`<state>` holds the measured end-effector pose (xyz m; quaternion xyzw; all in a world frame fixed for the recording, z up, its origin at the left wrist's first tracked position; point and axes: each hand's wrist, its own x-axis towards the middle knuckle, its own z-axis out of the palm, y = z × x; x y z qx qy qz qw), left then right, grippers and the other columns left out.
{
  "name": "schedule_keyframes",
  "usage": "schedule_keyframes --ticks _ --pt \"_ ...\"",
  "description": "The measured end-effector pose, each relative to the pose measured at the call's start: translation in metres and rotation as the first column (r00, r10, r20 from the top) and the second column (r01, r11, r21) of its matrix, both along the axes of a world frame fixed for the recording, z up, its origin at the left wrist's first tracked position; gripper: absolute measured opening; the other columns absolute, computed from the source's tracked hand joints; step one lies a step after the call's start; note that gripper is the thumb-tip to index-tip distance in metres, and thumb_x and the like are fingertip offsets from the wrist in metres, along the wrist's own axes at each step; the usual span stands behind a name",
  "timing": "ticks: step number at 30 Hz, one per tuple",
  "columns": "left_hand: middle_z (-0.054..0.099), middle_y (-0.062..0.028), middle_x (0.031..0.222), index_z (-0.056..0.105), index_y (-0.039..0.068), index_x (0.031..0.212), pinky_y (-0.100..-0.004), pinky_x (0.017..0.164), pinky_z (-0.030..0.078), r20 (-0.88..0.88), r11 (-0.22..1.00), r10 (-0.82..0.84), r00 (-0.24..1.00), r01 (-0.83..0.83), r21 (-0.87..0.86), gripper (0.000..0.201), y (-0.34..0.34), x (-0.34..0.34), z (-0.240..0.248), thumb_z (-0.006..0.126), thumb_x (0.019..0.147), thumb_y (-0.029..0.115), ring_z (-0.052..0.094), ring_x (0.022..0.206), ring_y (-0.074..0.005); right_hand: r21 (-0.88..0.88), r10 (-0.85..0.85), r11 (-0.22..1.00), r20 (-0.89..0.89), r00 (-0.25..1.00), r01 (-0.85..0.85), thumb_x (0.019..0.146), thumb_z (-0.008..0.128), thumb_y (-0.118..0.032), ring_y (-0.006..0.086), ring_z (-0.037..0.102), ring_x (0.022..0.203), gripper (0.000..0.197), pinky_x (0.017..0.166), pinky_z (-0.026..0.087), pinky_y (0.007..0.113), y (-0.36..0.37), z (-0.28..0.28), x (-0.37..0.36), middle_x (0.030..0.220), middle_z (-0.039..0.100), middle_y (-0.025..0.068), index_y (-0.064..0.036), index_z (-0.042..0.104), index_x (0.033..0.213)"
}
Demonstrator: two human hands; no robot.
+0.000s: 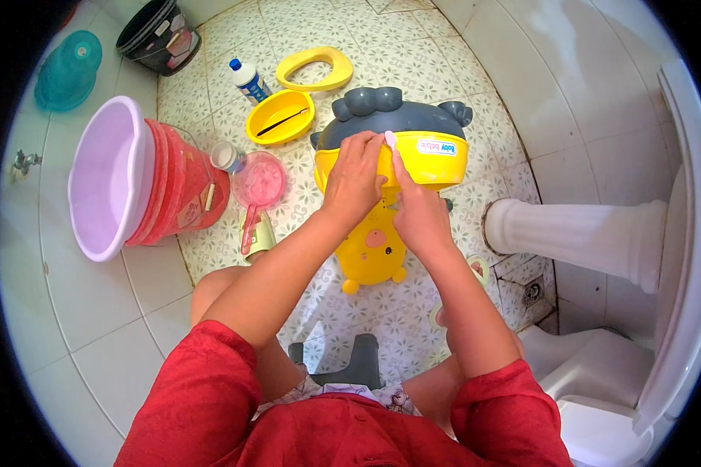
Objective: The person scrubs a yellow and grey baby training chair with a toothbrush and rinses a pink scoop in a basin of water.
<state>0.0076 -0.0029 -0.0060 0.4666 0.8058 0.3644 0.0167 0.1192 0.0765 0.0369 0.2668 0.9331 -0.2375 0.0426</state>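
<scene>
In front of me stands a child's potty (pixel 436 167), yellow with a dark grey upper part and an animal face on its lower front. My left hand (pixel 356 175) is closed on its yellow side, fingertips near the upper edge and thumb lower down. My right hand (pixel 422 214) is closed round a slim pale pink tool, which looks like a toothbrush (pixel 390 140). The index finger stretches along it, and its rounded end touches the potty's yellow wall by my left fingertips. Most of the tool is hidden by my fingers.
Left of the potty are a yellow bowl (pixel 258 123) with a dark brush, a yellow seat ring (pixel 343 76), a white bottle (pixel 249 82) and a pink dipper (pixel 251 222). A lilac basin (pixel 93 179) tilts against a red bucket (pixel 163 187). A white pedestal (pixel 576 237) stands right.
</scene>
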Motion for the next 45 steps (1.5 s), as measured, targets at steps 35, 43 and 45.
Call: schedule_keyframes --ticks 35,43,45 --pt "0.052 -0.0138 0.119 0.052 0.004 0.121 -0.039 0.096 0.043 0.009 0.999 0.015 1.0 -0.015 -0.048 0.065 0.0 -0.001 0.007 0.078 0.062 0.002 0.05 0.111 -0.0335 -0.08 -0.051 0.995 0.114 0.992 0.06 0.064 0.068 0.005 0.0388 0.064 0.087 0.109 0.074 0.051 0.046 0.003 -0.005 0.001 0.095 0.065 0.0224 -0.0173 0.008 0.152" --pt "0.053 -0.0135 0.118 0.052 0.006 0.121 -0.0394 0.096 0.043 0.02 1.0 0.006 1.0 -0.005 -0.027 0.064 -0.002 -0.002 0.005 0.076 0.062 0.0 0.05 0.11 -0.0338 -0.126 -0.059 0.99 0.058 0.997 0.066 0.069 0.062 0.004 0.0409 0.063 0.086 0.097 0.075 0.05 0.048 0.0 -0.003 -0.002 0.095 0.064 0.0236 -0.0158 0.016 0.151" --pt "0.053 -0.0135 0.118 0.052 0.007 0.122 -0.0395 0.096 0.043 0.014 1.0 0.003 1.0 -0.003 -0.024 0.064 -0.001 -0.002 0.005 0.075 0.063 0.0 0.05 0.11 -0.0339 -0.139 -0.069 0.987 0.063 0.996 0.078 0.07 0.061 0.004 0.041 0.063 0.086 0.095 0.076 0.05 0.048 0.0 -0.001 -0.002 0.095 0.064 0.0237 -0.0155 0.017 0.151"
